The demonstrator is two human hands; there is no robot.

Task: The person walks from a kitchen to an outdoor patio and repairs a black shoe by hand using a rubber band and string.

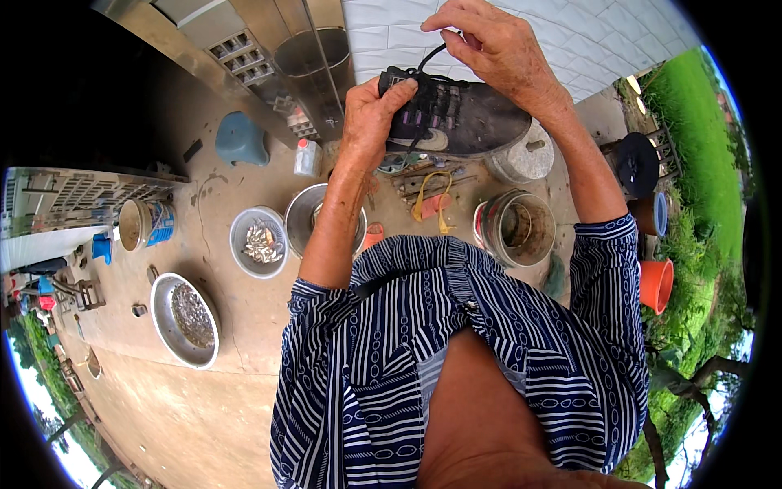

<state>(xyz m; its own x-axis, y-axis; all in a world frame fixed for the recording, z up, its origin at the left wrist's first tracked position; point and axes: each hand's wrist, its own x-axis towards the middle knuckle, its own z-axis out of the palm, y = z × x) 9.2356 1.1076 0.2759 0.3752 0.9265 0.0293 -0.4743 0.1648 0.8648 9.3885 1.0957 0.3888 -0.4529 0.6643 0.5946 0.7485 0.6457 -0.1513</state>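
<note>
And here a dark shoe (493, 126) is held up between the hands, its toe pointed to the right, its ankle opening at the left. The left hand (366, 122) is clamped on that ankle end, thumb pressed near the tongue. The right hand (505, 61) is raised above the lacing, apart from the left, and a black lace (432, 55) appears pinched at its fingertips, the pinch itself partly hidden.

A light load, by the look of it! The upper is judged soft, likely to buckle if squeezed hard; a stiffer sole can be expected. No fragile part is seen, and the dull surface should not prove slippery. The lace, thin and limp, could be lost from a loose pinch. The soundest hold is offered at the heel and collar, where the left hand is placed; extra steadying could be had under the midfoot.

Now the edges: beyond both hands a white tiled wall (383, 37) is met, and beyond the left hand a shiny metal panel (327, 16). Lower down, a round pale block (521, 163) is seen below the toe, and a metal bucket (538, 232) below the right hand. More room for movement is offered back toward the striped shirt (456, 277).
</note>
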